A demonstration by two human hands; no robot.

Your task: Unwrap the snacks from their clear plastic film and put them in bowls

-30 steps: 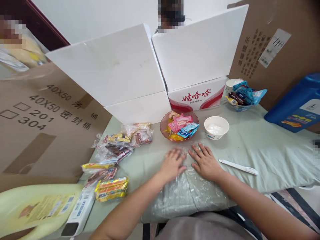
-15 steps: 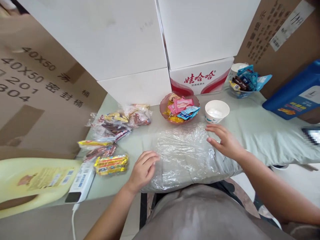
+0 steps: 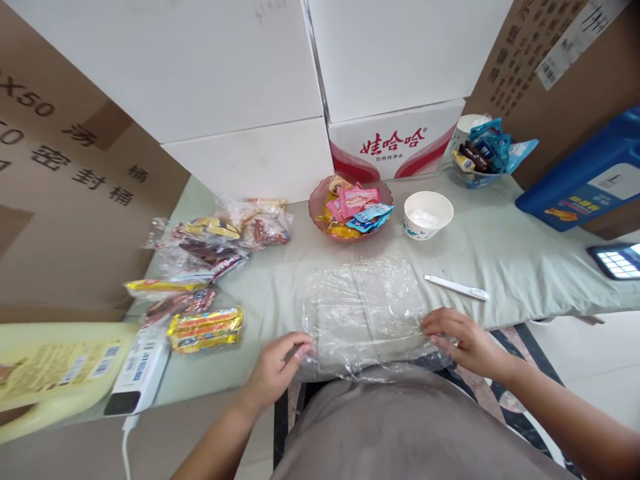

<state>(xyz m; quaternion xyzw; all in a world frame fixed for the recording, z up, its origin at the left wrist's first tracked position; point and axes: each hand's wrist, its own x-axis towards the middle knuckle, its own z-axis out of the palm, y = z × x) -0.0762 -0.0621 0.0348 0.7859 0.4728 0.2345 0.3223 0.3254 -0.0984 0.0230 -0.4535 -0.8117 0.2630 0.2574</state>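
Observation:
A sheet of clear plastic film [image 3: 370, 307] lies on the cloth-covered surface in front of my body, its near edge hanging toward my shirt. My left hand [image 3: 283, 363] is closed at the film's near left corner, thumb and fingers pinched on it. At the right edge, the fingers of my right hand [image 3: 463, 343] pinch the film too. Just beyond that hand lies a slim white pen-like tool [image 3: 456, 287]; its exact kind is unclear. Past the film stand a pink glass bowl [image 3: 320, 223] of wrapped snacks and a white paper cup [image 3: 425, 230] with something white inside.
Bagged snacks [image 3: 210, 247] and a yellow-wrapped pack [image 3: 207, 329] lie on the left, beside a white power strip [image 3: 143, 367] and a pale yellow jug [image 3: 65, 373]. White boxes [image 3: 250, 160] line the back. A blue bottle [image 3: 575, 183] and a phone [image 3: 617, 260] are on the right.
Both hands have come nearer my body and closed on the film's edges. The film now lies flatter and closer to me. The slim white tool now shows. The view has shifted slightly.

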